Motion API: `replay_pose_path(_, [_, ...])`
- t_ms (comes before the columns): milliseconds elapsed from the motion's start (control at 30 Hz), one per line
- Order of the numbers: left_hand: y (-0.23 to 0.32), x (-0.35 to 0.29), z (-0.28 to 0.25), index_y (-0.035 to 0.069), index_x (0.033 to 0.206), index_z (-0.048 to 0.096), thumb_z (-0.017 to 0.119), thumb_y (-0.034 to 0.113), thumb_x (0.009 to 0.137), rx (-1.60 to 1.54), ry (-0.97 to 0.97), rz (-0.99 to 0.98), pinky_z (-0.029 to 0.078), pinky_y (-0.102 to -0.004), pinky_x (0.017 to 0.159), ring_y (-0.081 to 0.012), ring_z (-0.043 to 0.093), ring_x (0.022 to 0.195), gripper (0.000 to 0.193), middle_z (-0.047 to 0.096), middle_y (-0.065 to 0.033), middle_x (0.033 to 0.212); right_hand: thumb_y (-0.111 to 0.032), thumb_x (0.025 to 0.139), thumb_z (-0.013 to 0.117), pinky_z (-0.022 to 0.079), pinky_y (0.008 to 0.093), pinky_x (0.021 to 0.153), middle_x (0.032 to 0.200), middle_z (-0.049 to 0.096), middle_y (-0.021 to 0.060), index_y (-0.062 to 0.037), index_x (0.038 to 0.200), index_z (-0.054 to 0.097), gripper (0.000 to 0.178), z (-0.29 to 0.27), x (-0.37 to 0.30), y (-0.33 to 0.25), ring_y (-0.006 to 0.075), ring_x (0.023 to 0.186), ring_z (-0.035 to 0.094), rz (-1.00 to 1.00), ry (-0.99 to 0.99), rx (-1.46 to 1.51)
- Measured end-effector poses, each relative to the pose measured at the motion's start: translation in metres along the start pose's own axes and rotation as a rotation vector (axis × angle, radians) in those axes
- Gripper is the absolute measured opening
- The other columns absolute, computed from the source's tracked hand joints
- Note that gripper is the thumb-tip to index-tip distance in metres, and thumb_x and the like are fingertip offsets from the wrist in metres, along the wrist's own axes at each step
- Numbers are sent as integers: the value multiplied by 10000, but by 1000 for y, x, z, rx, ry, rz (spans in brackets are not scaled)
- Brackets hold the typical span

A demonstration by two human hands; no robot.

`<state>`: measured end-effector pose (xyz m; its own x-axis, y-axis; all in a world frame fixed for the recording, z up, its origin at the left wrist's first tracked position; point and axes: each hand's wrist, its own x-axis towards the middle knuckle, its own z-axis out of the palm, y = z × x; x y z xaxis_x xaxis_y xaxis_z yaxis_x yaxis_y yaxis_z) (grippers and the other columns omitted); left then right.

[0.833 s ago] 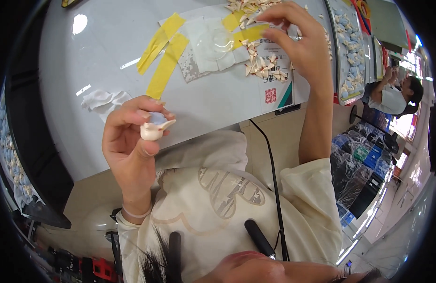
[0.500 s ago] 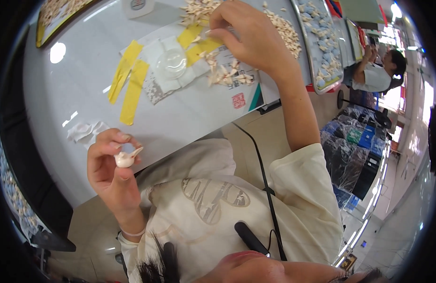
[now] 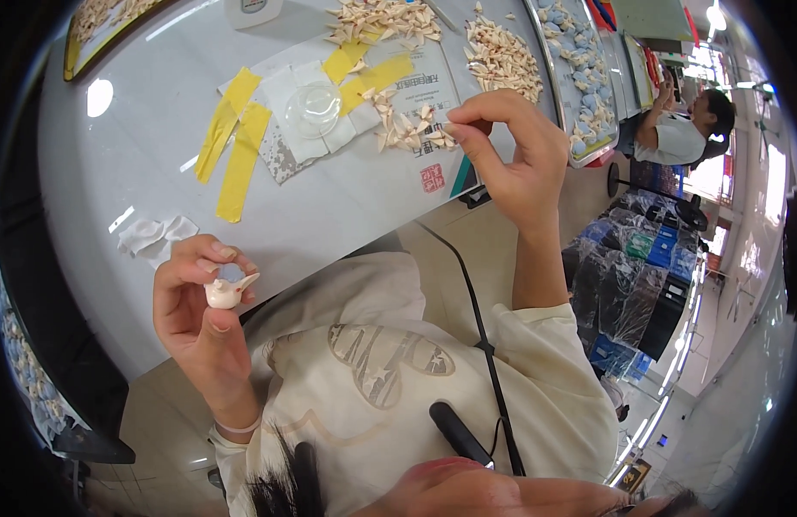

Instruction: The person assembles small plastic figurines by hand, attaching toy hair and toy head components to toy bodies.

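Note:
My left hand [image 3: 196, 314] pinches a small cream bird figurine [image 3: 223, 295] between thumb and fingers, just past the table's near edge. The figurine has a round body and a pointed tail. My right hand [image 3: 528, 164] is closed in a thumb-and-forefinger pinch; whatever lies between the fingertips is too small to make out. Its fingertips hover beside a loose scatter of small pointed cream pieces [image 3: 404, 133]. To the left of that scatter, a clear round shallow dish [image 3: 314, 109] sits on a folded white sheet.
Further piles of cream pieces [image 3: 504, 60] lie at the far right, beside a tray [image 3: 579, 73] of blue and cream items. Yellow tape strips [image 3: 243, 164] and a crumpled white tissue [image 3: 155, 237] rest on the table. Another person [image 3: 678, 133] sits at the right.
My right hand has come back from the far pile toward me, and now pinches beside the nearer scatter. My left hand keeps hold of the bird figurine, almost unmoved.

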<state>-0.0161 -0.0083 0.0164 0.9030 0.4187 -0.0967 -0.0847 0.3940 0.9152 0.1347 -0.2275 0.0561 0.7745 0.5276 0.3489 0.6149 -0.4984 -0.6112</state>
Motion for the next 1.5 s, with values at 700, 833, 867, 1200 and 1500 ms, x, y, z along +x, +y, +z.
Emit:
replay_pose_path(700, [4,7,-16,-11,934,485,664,103,685,-240,-128,-20,461,-244,690,-164,529,840,328,521,-125,941,107,628,596,453,216,590,689,586,89,58,751,567,135,6,17,-28,123,612,561,301,-80,642])
replay_pose_path(833, [-1,11,-19,-19,931,485,659,114,695,-316,-199,-37,461,-241,703,-166,532,870,322,536,-137,937,73,630,616,434,211,606,695,581,72,40,708,568,97,6,35,-28,113,609,548,84,-161,401])
replay_pose_path(867, [-2,11,-20,-19,931,485,659,114,695,-316,-194,-45,461,-241,703,-166,532,870,322,536,-137,937,73,630,616,434,211,606,695,581,72,40,708,568,97,9,40,-25,113,609,548,92,-165,403])
replay_pose_path(1200, [2,17,-18,-27,955,470,636,139,724,-333,-164,-140,485,-283,667,-218,563,826,330,537,-162,928,37,704,586,418,165,525,664,578,55,43,766,569,65,31,59,-30,73,576,532,350,-111,468])
replay_pose_path(1500, [3,18,-17,-30,943,487,652,63,686,-394,-210,-115,433,-281,713,-213,531,852,319,528,-154,918,30,672,601,405,186,548,696,576,45,27,735,578,67,37,66,-32,79,596,520,195,-190,345])
